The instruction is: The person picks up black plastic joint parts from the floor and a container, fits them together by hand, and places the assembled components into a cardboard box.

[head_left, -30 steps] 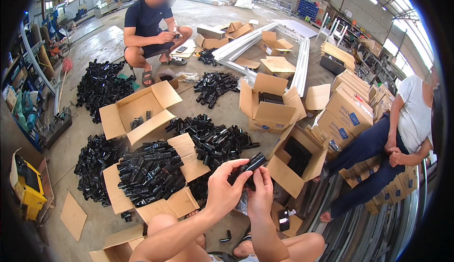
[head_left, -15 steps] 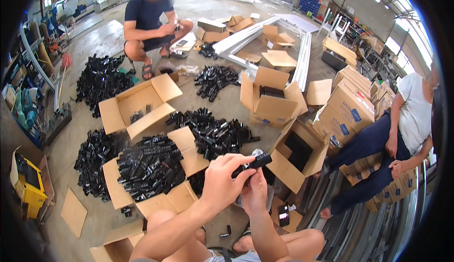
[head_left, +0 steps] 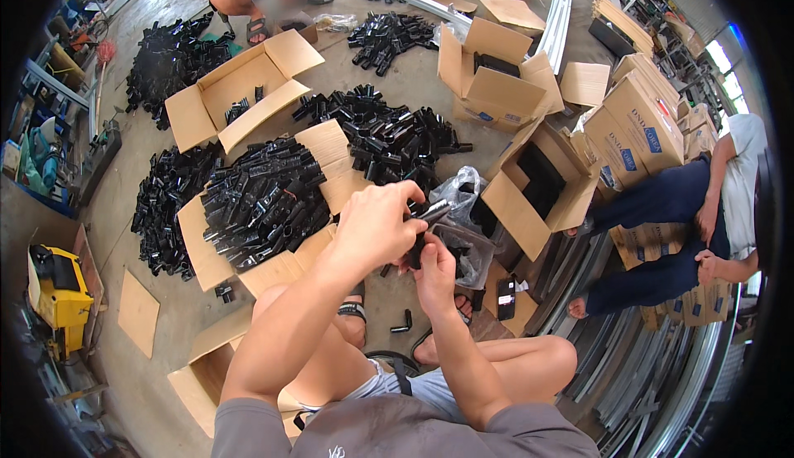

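Left grip (head_left: 376,220) curls narrowly round a black part (head_left: 428,213), while my right grip (head_left: 436,274) pinches in at its lower end; whether I have one piece or two there, the fingers hide. That part is up in the air, close to the clear bag (head_left: 473,266), so I judge its handling unfinished. One box (head_left: 328,148) carries a big heap of such parts, another box (head_left: 188,117) only a few; which are done with, I cannot tell. Plenty seem left loose on the floor (head_left: 107,210).

Counting, I make it five loose heaps (head_left: 393,131), one stray part (head_left: 402,323) near the feet, one bag, one phone (head_left: 506,299) to its right, five open boxes nearest me and two other people (head_left: 747,160). Inside the heaps, parts overlap too much for me to count.
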The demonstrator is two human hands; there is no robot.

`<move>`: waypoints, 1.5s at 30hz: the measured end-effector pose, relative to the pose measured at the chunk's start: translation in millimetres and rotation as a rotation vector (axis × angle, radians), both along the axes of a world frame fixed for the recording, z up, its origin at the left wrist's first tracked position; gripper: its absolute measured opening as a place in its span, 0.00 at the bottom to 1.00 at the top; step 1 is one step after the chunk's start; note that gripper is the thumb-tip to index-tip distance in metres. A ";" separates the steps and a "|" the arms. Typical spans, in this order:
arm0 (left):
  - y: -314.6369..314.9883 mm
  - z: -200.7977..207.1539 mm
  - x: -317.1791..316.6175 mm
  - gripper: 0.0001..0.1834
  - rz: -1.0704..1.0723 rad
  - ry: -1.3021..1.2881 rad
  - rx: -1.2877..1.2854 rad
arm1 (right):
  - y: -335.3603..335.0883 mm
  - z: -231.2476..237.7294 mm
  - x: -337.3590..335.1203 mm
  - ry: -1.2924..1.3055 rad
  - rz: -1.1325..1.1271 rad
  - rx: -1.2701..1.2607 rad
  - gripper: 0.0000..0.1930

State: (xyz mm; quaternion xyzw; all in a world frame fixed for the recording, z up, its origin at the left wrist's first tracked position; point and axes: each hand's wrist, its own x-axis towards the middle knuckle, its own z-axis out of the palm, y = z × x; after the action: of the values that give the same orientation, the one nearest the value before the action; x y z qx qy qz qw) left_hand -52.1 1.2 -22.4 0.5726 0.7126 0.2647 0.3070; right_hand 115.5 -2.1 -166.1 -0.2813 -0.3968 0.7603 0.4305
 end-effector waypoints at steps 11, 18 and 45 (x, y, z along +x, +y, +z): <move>1.8 -6.3 -7.3 0.22 0.113 0.271 0.151 | -9.3 -4.3 -13.1 -0.105 0.096 -0.303 0.21; 0.0 10.8 -17.8 0.22 0.266 0.285 0.335 | -18.2 -72.8 -13.1 -0.483 0.010 -0.742 0.19; 0.2 34.8 -24.4 0.16 0.371 0.158 0.376 | -81.6 -220.8 83.7 -1.792 0.573 0.143 0.25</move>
State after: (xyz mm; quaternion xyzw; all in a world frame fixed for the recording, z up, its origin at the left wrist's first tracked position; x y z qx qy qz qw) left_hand -76.4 1.4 12.4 0.4980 0.7654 0.3987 0.0852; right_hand 199.2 -83.7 -386.9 -0.6256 -0.6799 0.3117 -0.2219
